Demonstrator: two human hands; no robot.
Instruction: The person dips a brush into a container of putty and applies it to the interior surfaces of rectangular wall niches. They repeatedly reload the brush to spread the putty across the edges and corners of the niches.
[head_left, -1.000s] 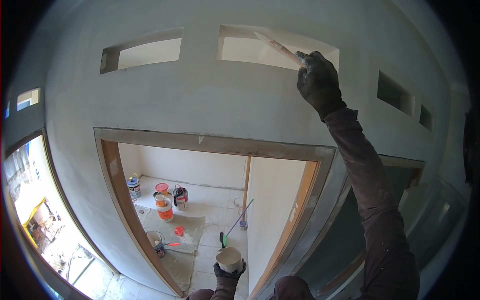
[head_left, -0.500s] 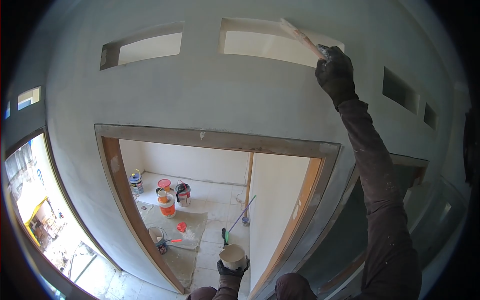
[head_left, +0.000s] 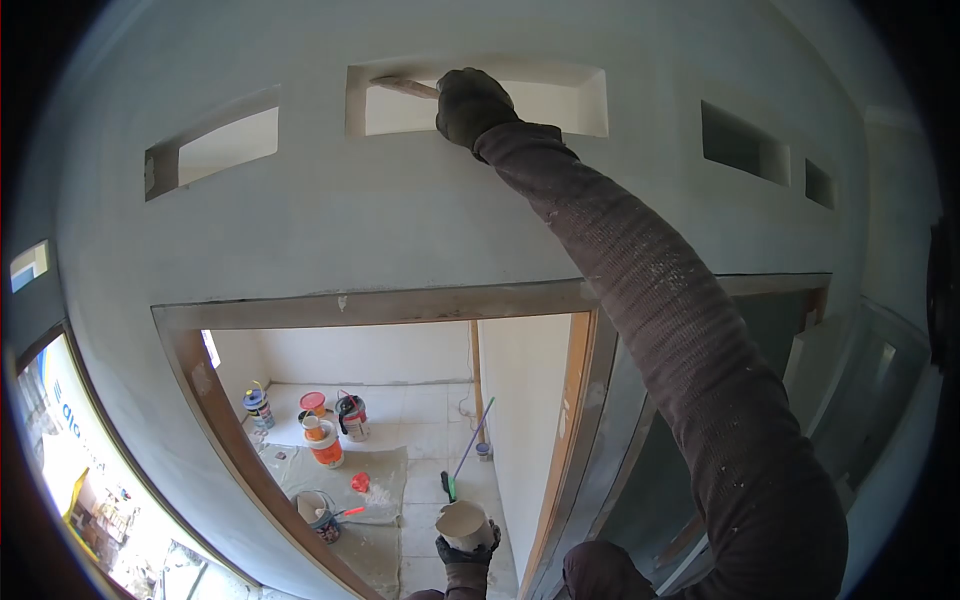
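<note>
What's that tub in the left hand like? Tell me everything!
The tub is round and pale cream, maybe plastic, with its open top facing up. The dark-gloved left hand cups it from below. It appears low in the view, against the doorway. Its contents can't be made out.
</note>
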